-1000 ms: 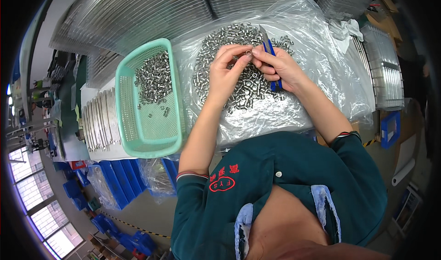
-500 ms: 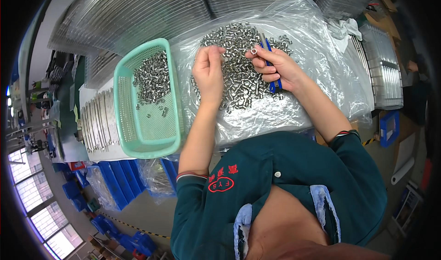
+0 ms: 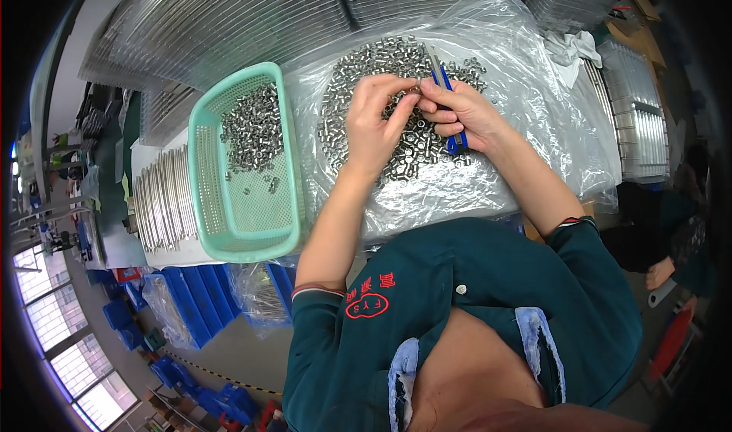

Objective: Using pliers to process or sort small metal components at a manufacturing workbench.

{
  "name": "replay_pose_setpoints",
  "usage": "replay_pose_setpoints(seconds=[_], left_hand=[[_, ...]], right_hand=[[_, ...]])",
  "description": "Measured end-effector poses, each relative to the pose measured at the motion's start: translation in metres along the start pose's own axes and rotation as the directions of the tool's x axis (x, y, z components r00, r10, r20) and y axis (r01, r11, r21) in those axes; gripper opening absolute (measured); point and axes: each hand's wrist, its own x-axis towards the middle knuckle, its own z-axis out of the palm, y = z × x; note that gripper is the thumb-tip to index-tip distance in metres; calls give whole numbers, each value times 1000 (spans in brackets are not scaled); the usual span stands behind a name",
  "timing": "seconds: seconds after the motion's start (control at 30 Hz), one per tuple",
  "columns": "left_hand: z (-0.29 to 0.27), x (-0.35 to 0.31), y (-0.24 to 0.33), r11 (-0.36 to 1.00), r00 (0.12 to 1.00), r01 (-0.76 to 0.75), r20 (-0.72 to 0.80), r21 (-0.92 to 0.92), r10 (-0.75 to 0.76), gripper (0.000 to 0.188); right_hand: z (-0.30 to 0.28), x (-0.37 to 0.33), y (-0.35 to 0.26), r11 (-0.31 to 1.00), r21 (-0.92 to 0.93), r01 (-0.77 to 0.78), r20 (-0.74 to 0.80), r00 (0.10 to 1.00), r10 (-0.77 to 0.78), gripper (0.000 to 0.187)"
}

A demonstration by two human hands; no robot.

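Observation:
In front of me lies a heap of small metal ring-like fittings (image 3: 415,154) on clear plastic sheeting. My right hand (image 3: 461,112) is closed around a blue utility knife (image 3: 456,141), its slim grey end pointing away from me. The right thumb and index finger are also pinched together at the tips. My left hand (image 3: 377,123) hovers over the heap, fingers bent, fingertips meeting those of the right hand. Whatever small piece sits between the fingertips is hidden. At the left, a pale green plastic basket (image 3: 248,230) holds many similar metal pieces (image 3: 255,123).
Metal rods (image 3: 164,203) lie left of the basket. Stacked clear plastic trays (image 3: 252,28) line the far side, with more trays (image 3: 633,112) at the right near a white cloth (image 3: 572,51). Blue bins (image 3: 198,302) stand below the table. Another person's hand (image 3: 659,272) shows at far right.
My left hand has moved right, from beside the heap to the right hand's fingertips. The metal ring seen in the right fingertips is now covered. Another person has come into view at far right.

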Motion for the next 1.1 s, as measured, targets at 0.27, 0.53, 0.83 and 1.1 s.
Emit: replay_pose_setpoints(seconds=[0.27,0.53,0.83,1.1], left_hand=[[-1,1,2,998,998,55,1,-44,-55,17],[0,1,4,996,997,77,8,-46,-77,18],[-7,1,-6,984,979,176,-107,4,-174,16],[-12,5,-11,952,988,70,-150,297,-26,15]], right_hand=[[0,0,0,1000,-4,-7,-5,1000,7,17],[-3,1,1,999,28,-22,22,1000,22,17],[12,-5,-8,949,-267,166,-68,979,-190,26],[8,-6,-3,-164,-959,230,278,676,-683,24]])
